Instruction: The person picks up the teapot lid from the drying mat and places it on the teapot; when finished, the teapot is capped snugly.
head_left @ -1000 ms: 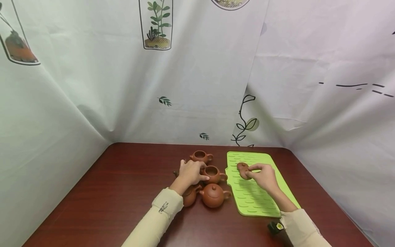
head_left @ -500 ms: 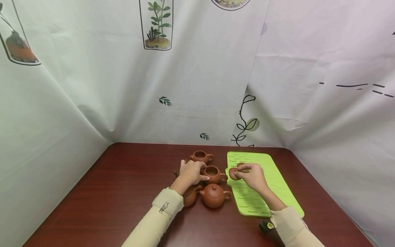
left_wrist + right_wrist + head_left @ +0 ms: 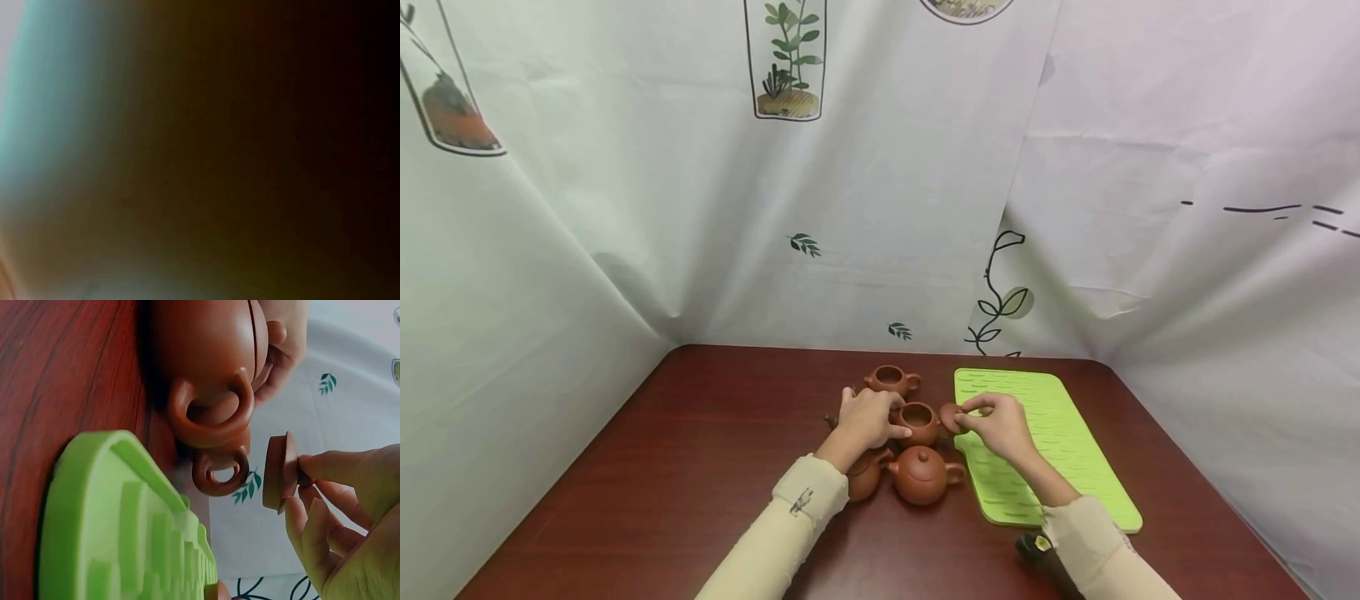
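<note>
My right hand pinches a brown clay teapot lid by its knob. The right wrist view shows the lid tilted on edge between thumb and fingers. Just left of it, in the head view, stands a lidless teapot, its round mouth facing up. My left hand grips this teapot on its left side, thumb at the front and fingers behind. A lidded teapot stands right in front of it. The left wrist view is dark and blurred.
Another lidless teapot stands behind. One more teapot is partly hidden under my left wrist. A green ridged mat lies at right on the dark red table, with white cloth walls around.
My right hand has carried the lid leftward from over the green mat to beside the lidless teapot. My left hand has stayed on that teapot.
</note>
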